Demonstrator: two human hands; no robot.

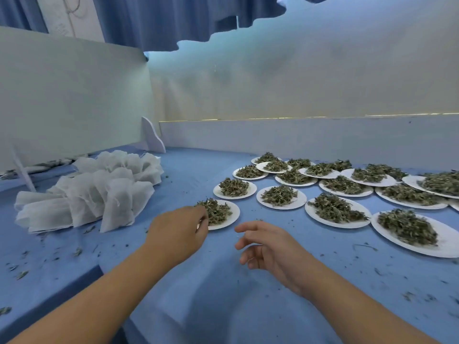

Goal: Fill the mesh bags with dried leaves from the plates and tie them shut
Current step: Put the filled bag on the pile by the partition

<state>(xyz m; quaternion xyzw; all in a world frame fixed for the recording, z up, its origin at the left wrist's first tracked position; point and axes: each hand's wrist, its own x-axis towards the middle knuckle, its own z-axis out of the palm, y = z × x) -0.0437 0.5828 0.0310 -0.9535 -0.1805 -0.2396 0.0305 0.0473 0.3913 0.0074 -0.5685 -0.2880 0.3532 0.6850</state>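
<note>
Left hand (177, 232) pinches nearest plate (234, 216) by rim.

White mesh bags (99, 194) lie in a loose, overlapping pile on the blue desk (223, 281), most of them flat, some puffed up. Right of the pile stand many round white plates (280, 207), each heaped with a mound of grey-green dried leaves (279, 194). The nearest plate (234, 214) sits just right of the pile. The others spread farther right and back, some with rims overlapping. Leaf crumbs (78, 252) dot the cloth before the pile.
</note>
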